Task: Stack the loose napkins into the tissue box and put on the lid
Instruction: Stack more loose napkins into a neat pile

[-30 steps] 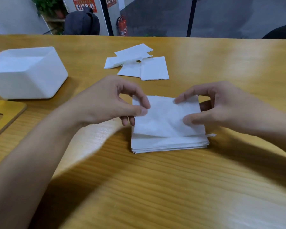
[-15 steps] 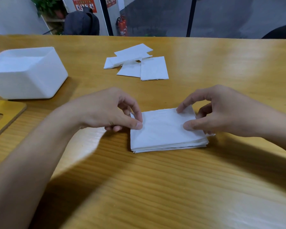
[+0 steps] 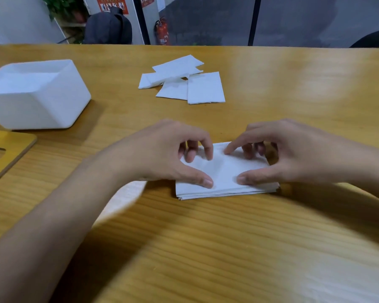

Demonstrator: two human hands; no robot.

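A neat stack of white napkins (image 3: 224, 178) lies on the wooden table in front of me. My left hand (image 3: 162, 154) rests on its left part, thumb at the near edge and fingers curled over the far edge. My right hand (image 3: 289, 154) mirrors it on the right part, thumb pressing the near edge and fingertips on the top. Several loose napkins (image 3: 184, 82) lie scattered farther back. The white tissue box (image 3: 33, 95) stands open at the left. Its wooden lid (image 3: 7, 154) with a slot lies flat at the left edge.
The table (image 3: 271, 248) stretches wide toward me and to the right. Beyond its far edge are a dark backpack (image 3: 107, 27), a red fire extinguisher (image 3: 162, 31) and black posts.
The top napkin, held lifted by both hands a second ago, now lies flat on the stack. Both hands have moved inward over the pile and press on it.
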